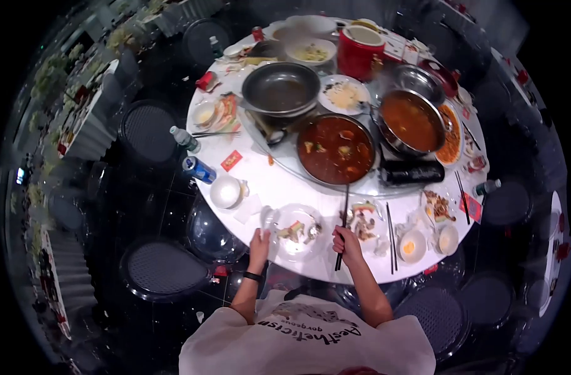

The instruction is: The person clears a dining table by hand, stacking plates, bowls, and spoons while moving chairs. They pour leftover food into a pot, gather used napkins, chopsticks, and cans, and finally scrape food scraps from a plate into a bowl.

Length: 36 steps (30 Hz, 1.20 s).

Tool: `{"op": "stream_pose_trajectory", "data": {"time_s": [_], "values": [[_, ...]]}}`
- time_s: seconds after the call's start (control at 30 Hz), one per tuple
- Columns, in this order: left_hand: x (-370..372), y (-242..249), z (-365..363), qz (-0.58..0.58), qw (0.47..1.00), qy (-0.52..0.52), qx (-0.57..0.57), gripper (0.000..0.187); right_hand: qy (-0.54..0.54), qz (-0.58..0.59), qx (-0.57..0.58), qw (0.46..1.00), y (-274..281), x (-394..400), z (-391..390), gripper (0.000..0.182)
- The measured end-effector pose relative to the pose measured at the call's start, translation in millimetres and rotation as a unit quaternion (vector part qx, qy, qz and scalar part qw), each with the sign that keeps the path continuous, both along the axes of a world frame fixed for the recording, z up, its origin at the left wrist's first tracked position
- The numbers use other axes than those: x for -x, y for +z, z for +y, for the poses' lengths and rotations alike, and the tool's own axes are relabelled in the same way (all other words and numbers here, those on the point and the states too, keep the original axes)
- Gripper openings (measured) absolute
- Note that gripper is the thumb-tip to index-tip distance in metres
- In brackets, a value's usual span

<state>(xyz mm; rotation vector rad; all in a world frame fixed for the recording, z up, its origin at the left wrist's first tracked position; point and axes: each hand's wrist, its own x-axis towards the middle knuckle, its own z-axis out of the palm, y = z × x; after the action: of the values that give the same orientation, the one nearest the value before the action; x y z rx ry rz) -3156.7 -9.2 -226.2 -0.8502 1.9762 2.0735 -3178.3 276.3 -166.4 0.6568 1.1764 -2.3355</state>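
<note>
My right hand (348, 245) is closed round a pair of dark chopsticks (346, 206), held roughly upright beside a plate of food scraps. Their upper tips reach toward the pot of red broth (335, 150), which has chunks of food in it. At the table's near edge my left hand (258, 242) has its fingers closed on a pale translucent thing (268, 219), too blurred to name. Right of that hand lies a clear plate (296, 250) with scraps on it. Another scrap-covered plate (376, 240) sits just right of my right hand.
On the round table (279, 187) stand a steel pot of orange soup (412, 122), a dark pan (280, 87), a red bucket (360, 56) and a black cylinder (412, 172). A blue can (198, 169) and white bowl (225, 191) are at left. Chairs (163, 267) surround it.
</note>
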Motion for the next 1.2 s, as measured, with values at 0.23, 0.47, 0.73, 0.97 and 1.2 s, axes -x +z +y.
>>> {"op": "stream_pose_trajectory", "data": {"time_s": [0.23,0.47,0.73,0.97,1.2], "values": [[74,30,-42,0.064,0.973,-0.169,0.143,0.027,-0.006,-0.020,-0.206,0.978,6,54,-78,0.015],[209,69,-128,0.132,0.990,-0.007,-0.050,0.026,-0.068,-0.059,-0.276,0.957,5,58,-110,0.017],[347,68,-148,0.161,0.941,0.131,-0.267,0.025,-0.085,-0.071,-0.286,0.952,-4,54,-137,0.019],[552,6,-182,0.153,0.976,0.155,-0.022,0.021,-0.159,-0.095,-0.351,0.918,19,36,-135,0.020],[643,-41,-178,0.107,0.975,0.037,0.189,0.020,-0.243,-0.177,-0.362,0.883,8,-5,-137,0.021]]}}
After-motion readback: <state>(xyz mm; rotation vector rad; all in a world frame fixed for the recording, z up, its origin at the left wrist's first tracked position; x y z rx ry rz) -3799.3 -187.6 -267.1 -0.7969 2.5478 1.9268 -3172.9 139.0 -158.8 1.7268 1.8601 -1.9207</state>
